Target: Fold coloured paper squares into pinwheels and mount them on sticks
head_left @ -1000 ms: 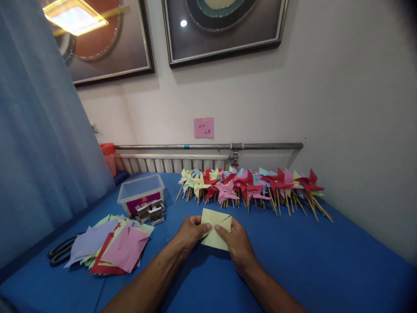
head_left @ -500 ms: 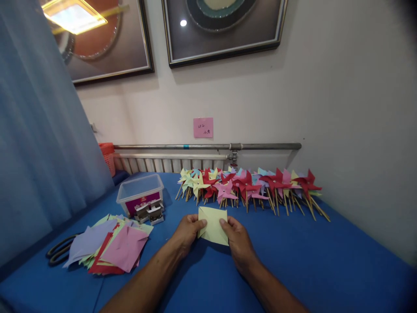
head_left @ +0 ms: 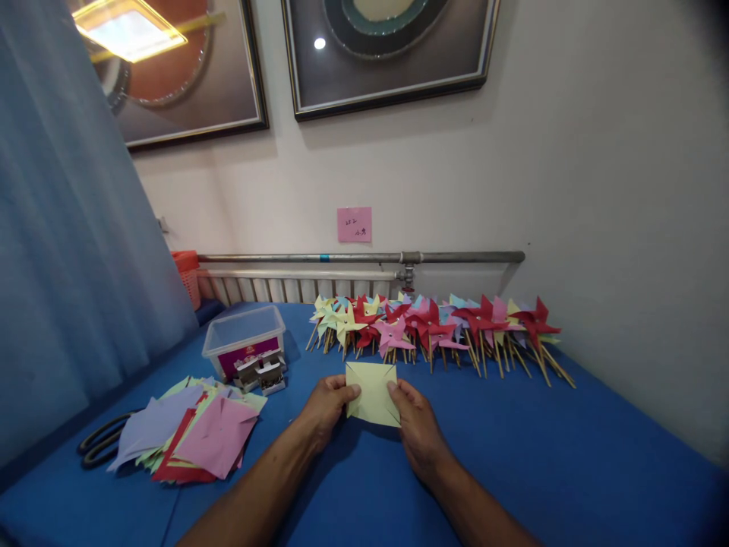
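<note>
A pale yellow square of paper (head_left: 373, 395) is held up over the blue table, with slits running in from its corners. My left hand (head_left: 330, 406) pinches its left edge, thumb on the front face. On the opposite edge my right hand (head_left: 414, 418) grips it the same way; the fingers behind the sheet are hidden. Beyond the paper lies a row of finished pinwheels (head_left: 430, 323) in red, pink, yellow, blue and purple on wooden sticks. To the left of my left hand is a loose pile of cut paper squares (head_left: 216, 437).
Dark-handled scissors (head_left: 102, 441) lie partly under the paper pile. Behind it stand a clear plastic tub (head_left: 244, 338) and small open boxes of pins (head_left: 272, 376). A blue curtain (head_left: 85, 228) hangs at left; a metal pipe (head_left: 467, 257) runs along the wall.
The yellow square has turned slightly, so the slit at its upper right corner shows more plainly. My right thumb has shifted a little on the paper; both hands keep their hold.
</note>
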`<state>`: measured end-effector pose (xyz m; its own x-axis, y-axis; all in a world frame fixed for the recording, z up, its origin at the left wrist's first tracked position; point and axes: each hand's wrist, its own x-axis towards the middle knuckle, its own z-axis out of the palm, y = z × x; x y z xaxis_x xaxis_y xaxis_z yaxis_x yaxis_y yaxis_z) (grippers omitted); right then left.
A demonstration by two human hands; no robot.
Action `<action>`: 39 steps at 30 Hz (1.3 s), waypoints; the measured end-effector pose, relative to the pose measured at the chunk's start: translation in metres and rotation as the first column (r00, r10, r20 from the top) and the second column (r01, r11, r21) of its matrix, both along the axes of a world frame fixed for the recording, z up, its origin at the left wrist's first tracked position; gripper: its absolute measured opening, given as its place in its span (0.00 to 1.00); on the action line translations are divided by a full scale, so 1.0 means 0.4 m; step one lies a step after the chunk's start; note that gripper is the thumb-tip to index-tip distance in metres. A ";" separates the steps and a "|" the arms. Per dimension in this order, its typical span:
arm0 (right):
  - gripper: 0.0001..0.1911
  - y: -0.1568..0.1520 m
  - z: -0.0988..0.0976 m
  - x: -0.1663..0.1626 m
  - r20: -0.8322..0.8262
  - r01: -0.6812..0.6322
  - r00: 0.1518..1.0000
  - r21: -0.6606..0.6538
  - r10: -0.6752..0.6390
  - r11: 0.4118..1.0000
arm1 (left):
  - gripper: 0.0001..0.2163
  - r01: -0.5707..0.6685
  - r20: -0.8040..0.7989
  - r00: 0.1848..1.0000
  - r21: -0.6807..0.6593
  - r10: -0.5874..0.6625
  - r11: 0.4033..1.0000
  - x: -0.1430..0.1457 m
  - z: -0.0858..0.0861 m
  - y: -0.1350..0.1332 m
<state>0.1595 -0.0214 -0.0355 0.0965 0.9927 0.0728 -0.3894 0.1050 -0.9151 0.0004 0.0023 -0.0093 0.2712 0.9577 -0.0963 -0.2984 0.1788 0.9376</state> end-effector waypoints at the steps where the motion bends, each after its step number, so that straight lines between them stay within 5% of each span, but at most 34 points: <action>1: 0.26 -0.001 0.001 0.000 -0.001 0.005 1.000 0.004 -0.005 1.000 | 0.21 0.003 0.002 1.000 -0.001 -0.003 1.000 0.000 0.002 -0.001; 9: 0.30 -0.012 0.013 -0.004 -0.048 -0.106 0.993 -0.021 0.105 0.994 | 0.23 0.020 -0.007 1.000 0.004 -0.020 1.000 0.001 0.013 -0.010; 23: 0.28 -0.015 0.005 -0.015 -0.032 -0.121 0.992 0.002 0.121 0.993 | 0.18 0.079 0.026 0.997 -0.031 -0.078 0.996 0.010 0.006 -0.018; 39: 0.28 -0.016 -0.002 -0.011 -0.026 -0.088 0.996 -0.069 0.087 0.994 | 0.26 0.006 0.079 0.997 -0.005 -0.006 1.000 0.012 -0.006 -0.009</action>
<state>0.1550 -0.0279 -0.0364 0.0099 1.0000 0.0015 -0.4152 0.0055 -0.9097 0.0052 -0.0014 -0.0119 0.2836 0.9556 -0.0795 -0.3708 0.1857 0.9100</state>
